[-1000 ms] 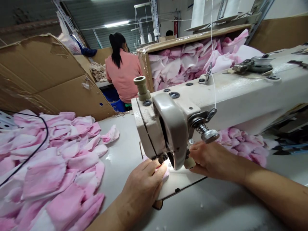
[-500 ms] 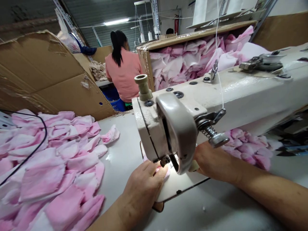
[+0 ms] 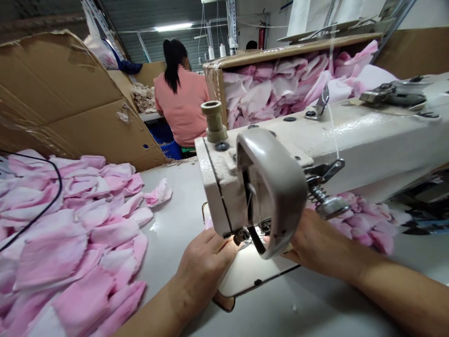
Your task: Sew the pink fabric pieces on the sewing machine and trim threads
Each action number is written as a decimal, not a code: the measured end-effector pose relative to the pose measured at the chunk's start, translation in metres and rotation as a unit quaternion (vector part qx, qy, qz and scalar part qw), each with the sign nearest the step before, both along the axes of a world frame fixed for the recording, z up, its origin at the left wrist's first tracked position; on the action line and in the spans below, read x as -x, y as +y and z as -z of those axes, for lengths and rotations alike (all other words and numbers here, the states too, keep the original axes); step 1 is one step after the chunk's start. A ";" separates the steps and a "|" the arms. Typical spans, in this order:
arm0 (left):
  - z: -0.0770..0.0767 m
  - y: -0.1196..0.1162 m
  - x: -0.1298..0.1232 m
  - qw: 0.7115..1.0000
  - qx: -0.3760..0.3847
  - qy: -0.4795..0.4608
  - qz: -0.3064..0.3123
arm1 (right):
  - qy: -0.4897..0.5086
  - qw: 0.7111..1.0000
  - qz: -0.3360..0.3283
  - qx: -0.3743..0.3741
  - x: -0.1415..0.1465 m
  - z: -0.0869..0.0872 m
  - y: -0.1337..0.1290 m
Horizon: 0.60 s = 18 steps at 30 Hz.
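A white sewing machine (image 3: 217, 192) stands in front of me, its lamp lighting the needle area. My left hand (image 3: 205, 264) lies left of the presser foot, fingers pressed together on a small pink-and-white fabric piece (image 3: 208, 223), mostly hidden by the hand and the machine head. On the other side, my right hand (image 3: 314, 243) reaches in behind the grey looped guard (image 3: 280, 182). Its fingers look curled, but their tips and whatever they hold are largely hidden.
Pink-and-white fabric pieces (image 3: 52, 252) are heaped on the left, with a black cable (image 3: 58, 192) across them. More pink pieces (image 3: 372, 224) lie behind my right arm. A cardboard box (image 3: 214, 89) of fabric stands behind the machine. A seated person (image 3: 184, 105) works farther back.
My view has shifted slightly. The left thumb has drawn in beside the presser foot, and the pink fabric seen under it before is now covered. The right hand stays behind the guard.
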State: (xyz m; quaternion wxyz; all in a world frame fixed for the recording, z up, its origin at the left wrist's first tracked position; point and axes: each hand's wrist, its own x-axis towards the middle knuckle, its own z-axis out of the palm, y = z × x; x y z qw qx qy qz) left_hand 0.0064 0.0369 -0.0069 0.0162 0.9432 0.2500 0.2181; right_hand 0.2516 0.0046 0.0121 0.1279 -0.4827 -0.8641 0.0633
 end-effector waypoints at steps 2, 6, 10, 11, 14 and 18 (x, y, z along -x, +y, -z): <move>-0.001 0.000 0.000 1.000 0.006 0.019 0.006 | -0.003 1.000 -0.005 0.012 0.001 0.000 -0.001; 0.000 -0.003 0.001 0.999 -0.028 0.012 -0.015 | 0.005 1.000 -0.008 0.013 0.003 0.001 -0.003; 0.002 -0.004 0.001 0.999 -0.024 -0.009 -0.041 | 0.008 1.000 -0.019 -0.018 0.006 0.004 -0.005; 0.001 -0.003 0.001 0.999 -0.020 -0.013 -0.045 | 0.008 0.999 -0.021 -0.029 0.007 0.005 -0.005; -0.002 -0.003 0.000 0.998 -0.006 -0.030 -0.051 | 0.009 0.998 -0.031 -0.055 0.011 0.010 -0.004; -0.006 -0.004 -0.001 0.998 -0.002 -0.047 -0.039 | 0.007 0.993 -0.071 -0.097 0.016 0.015 -0.005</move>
